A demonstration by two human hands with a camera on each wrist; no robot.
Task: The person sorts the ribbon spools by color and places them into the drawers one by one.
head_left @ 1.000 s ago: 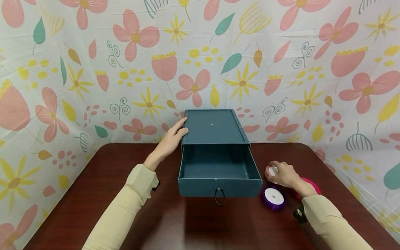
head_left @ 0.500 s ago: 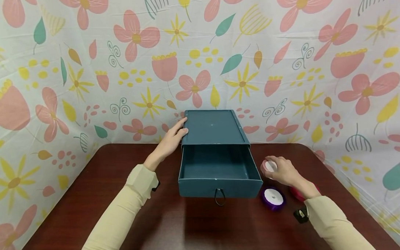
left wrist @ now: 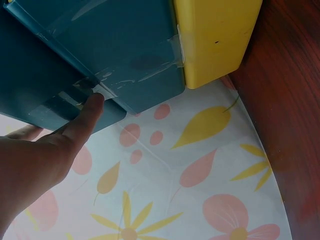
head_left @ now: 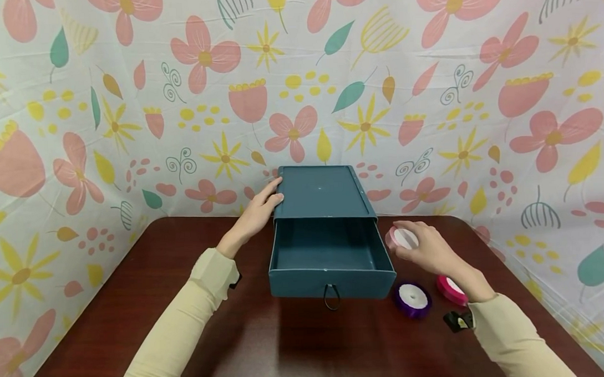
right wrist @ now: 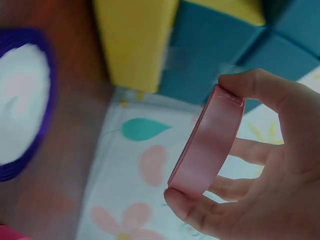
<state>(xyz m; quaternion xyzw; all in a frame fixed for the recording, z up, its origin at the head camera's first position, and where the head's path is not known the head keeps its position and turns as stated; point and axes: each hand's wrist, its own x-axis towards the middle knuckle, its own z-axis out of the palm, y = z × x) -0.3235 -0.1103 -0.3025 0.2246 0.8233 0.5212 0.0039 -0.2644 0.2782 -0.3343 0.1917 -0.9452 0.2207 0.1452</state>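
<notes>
No text, label, brand, number or sign can be read in any view. The blue drawer box (head_left: 323,232), the ribbon rolls and the flowered backdrop (head_left: 129,106) carry only plain colour or pattern, no letters.

You face a dark red-brown wooden table (head_left: 297,349), hemmed in at the back and both sides by a white floral cloth (head_left: 428,95), evenly lit.
</notes>
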